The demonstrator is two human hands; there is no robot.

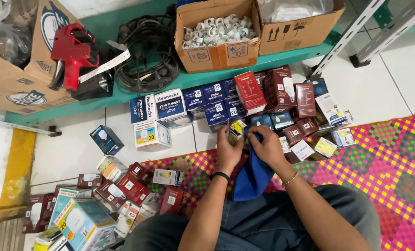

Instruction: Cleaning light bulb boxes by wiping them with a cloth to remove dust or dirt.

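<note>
My single head-worn camera looks steeply down from above the seated person, close over both forearms, facing forward toward the green shelf (179, 83) at frame top, with tiled floor (72, 148) and patterned mat (393, 158) filling the lower view.

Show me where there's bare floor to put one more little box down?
Bare white floor tiles lie left of the small dark blue bulb box, beside the yellow floor stripe. More bare white tile shows at the right, above the pink woven mat. Around both hands it is packed with small cardboard bulb boxes.
</note>
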